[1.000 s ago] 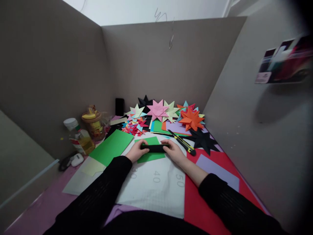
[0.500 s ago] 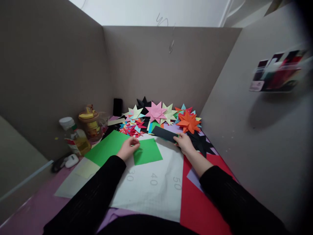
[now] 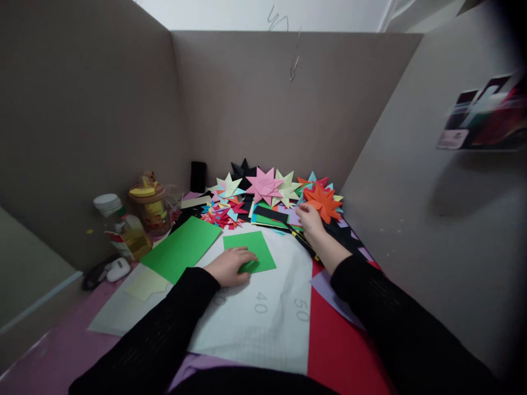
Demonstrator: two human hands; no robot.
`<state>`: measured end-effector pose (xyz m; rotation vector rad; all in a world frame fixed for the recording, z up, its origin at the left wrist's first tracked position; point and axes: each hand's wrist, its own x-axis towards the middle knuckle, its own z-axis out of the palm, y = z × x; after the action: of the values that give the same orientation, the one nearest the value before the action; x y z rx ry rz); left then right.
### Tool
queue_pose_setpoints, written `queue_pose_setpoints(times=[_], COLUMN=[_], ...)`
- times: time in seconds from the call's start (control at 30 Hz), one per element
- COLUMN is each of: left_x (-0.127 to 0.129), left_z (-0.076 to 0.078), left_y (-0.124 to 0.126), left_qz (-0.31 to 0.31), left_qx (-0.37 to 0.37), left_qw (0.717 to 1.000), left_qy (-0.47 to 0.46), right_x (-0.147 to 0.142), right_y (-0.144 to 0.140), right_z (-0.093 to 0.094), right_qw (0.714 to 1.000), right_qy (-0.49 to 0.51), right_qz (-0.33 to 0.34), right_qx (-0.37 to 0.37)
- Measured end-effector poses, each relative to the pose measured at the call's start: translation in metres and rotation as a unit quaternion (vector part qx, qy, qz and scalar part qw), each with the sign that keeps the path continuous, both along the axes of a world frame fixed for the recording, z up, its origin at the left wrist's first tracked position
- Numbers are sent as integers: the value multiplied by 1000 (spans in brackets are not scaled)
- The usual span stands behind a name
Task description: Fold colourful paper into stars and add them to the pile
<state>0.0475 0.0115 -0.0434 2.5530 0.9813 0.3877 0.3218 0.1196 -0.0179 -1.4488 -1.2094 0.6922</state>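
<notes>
My left hand (image 3: 231, 265) lies flat on the near corner of a small green paper square (image 3: 249, 250) on the white gridded mat (image 3: 263, 318). My right hand (image 3: 309, 219) reaches toward the back, just right of a black paper strip (image 3: 270, 214) that rests on a stack of coloured sheets (image 3: 267, 221). That hand holds nothing and its fingers are loosely spread near the orange paper star (image 3: 323, 201). A yellow-and-black utility knife (image 3: 303, 243) lies partly under my right wrist.
Several folded paper stars (image 3: 263, 186) stand along the back wall. A larger green sheet (image 3: 181, 248) lies at left, with a jar (image 3: 151, 207), a bottle (image 3: 123, 225) and a white device (image 3: 117, 270) beyond. Red paper (image 3: 337, 351) covers the right. Cardboard walls enclose the desk.
My right hand carried the black strip off the green square to the sheet stack at the back and let it go. My left hand settled flat on the green square.
</notes>
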Motion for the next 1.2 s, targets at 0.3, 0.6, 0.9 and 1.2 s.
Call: queue_pose_setpoints(times=[0.3, 0.6, 0.9, 1.2], left_x=[2, 0, 2, -17], left_z=[-6, -7, -16, 17], left_y=[3, 2, 6, 14], left_qz=[-6, -9, 135, 255], left_qx=[-27, -13, -27, -210], left_qw=[999, 1000, 971, 777], left_qy=[-25, 6, -197, -536], right_x=[1, -61, -70, -85], right_y=[-14, 26, 7, -94], right_z=[41, -29, 0, 35], right_qw=[885, 834, 896, 873], right_qy=[-370, -488, -375, 149], right_qz=[282, 222, 235, 462], right_qx=[-11, -128, -35, -55])
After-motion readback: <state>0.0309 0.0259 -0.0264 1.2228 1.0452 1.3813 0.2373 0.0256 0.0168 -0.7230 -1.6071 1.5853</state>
